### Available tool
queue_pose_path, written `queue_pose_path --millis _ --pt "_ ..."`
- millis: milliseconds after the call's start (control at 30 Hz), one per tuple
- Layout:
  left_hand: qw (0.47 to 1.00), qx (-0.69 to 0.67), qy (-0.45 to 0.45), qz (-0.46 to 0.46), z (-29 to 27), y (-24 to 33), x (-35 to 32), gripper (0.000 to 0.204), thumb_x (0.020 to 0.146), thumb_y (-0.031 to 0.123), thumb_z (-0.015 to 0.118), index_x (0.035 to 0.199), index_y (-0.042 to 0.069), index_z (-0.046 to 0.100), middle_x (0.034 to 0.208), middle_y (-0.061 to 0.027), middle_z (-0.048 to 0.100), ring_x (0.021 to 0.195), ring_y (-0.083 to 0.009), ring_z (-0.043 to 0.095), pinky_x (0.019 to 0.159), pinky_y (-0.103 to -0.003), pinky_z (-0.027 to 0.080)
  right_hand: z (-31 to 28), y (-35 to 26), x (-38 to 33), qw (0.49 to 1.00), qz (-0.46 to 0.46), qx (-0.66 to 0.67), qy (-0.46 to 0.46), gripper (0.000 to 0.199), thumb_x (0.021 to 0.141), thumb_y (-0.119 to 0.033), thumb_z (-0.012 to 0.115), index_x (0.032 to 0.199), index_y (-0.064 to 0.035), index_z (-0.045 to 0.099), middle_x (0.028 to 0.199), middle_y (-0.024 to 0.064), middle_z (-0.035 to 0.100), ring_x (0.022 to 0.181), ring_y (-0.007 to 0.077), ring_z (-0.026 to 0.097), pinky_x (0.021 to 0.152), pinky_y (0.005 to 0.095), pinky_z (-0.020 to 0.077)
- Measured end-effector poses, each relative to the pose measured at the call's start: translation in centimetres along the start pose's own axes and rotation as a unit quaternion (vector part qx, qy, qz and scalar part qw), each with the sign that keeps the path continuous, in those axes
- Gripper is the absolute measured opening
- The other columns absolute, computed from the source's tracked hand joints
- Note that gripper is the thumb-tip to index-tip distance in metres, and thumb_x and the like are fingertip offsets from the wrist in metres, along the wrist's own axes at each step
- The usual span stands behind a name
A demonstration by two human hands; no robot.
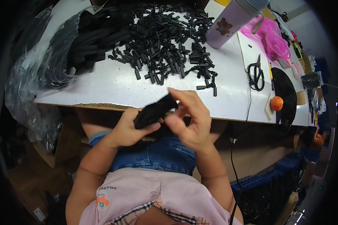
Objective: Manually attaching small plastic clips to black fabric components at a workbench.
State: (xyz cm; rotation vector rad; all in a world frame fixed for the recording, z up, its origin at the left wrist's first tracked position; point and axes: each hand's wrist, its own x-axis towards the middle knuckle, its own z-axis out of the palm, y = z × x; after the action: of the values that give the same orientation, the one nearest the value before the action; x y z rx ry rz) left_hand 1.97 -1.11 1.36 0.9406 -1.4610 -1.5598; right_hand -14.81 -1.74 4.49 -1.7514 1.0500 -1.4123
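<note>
My left hand [128, 126] grips a bundle of small black plastic pieces [154, 110] just below the front edge of the white table [112, 88]. My right hand [191, 118] pinches the upper end of the same bundle with thumb and fingertips. Both hands are held over my lap. A big heap of loose black plastic pieces [165, 41] lies on the table beyond the hands.
A stack of black strips in clear plastic bags [64, 52] lies at the left. A lilac tumbler [231, 20], pink bag [270, 35], black scissors [256, 73], an orange ball [276, 103] and a black cable [248, 108] sit at the right.
</note>
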Motion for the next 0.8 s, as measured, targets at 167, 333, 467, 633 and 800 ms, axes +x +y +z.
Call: queue_pose_path --millis 167,333,467,633,800 --pt "0.992 -0.101 -0.048 -0.066 0.1 1.6 -0.2 0.021 0.075 0.007 0.063 0.093 0.0 0.056 0.071 -0.0041 0.058 0.062 -0.0076 0.052 0.056 -0.021 0.043 -1.0 0.1 -0.8 0.989 0.098 0.076 0.078 0.016 0.081 -0.007 0.052 0.092 0.0031 0.057 0.079 0.0066 0.057 0.056 0.0061 0.05 0.049 0.0164 0.0402" --pt "0.997 -0.064 -0.005 -0.042 -0.8 0.1 -0.9 0.015 0.078 0.008 0.06 0.089 0.0 0.055 0.064 -0.0018 0.054 0.053 -0.0059 0.048 0.047 -0.019 0.038 -5.2 -1.7 -0.8 0.904 0.017 0.234 0.357 0.02 0.082 -0.015 0.05 0.084 0.0042 0.055 0.067 0.0086 0.055 0.042 0.0129 0.049 0.034 0.0238 0.0434" --pt "0.982 -0.051 0.18 0.018 0.3 -0.4 -1.4 0.014 0.08 0.009 0.057 0.088 -0.001 0.055 0.067 -0.0049 0.056 0.057 -0.0073 0.052 0.05 -0.02 0.042 -4.6 -3.2 -2.0 0.914 -0.022 -0.338 0.225 0.016 0.075 -0.006 0.054 0.087 0.0041 0.057 0.064 0.0099 0.055 0.049 0.015 0.053 0.042 0.027 0.0435" --pt "0.895 0.238 0.181 0.33 2.7 -0.2 0.1 0.023 0.071 0.0 0.061 0.093 -0.003 0.055 0.088 -0.0161 0.059 0.075 -0.0248 0.06 0.065 -0.026 0.048 1.2 -1.4 -1.3 0.977 -0.103 -0.181 0.038 0.021 0.072 -0.001 0.057 0.092 0.0055 0.056 0.07 0.0113 0.056 0.057 0.0177 0.055 0.052 0.0269 0.0448" --pt "0.86 0.277 0.208 0.374 2.0 -1.0 0.4 0.021 0.072 0.004 0.062 0.091 -0.003 0.055 0.084 -0.0156 0.059 0.071 -0.0215 0.06 0.062 -0.025 0.048 0.5 -1.2 -1.5 0.989 0.085 0.098 -0.077 0.034 0.075 -0.007 0.058 0.105 0.0067 0.051 0.08 0.0153 0.056 0.064 0.0206 0.056 0.059 0.0259 0.0451"
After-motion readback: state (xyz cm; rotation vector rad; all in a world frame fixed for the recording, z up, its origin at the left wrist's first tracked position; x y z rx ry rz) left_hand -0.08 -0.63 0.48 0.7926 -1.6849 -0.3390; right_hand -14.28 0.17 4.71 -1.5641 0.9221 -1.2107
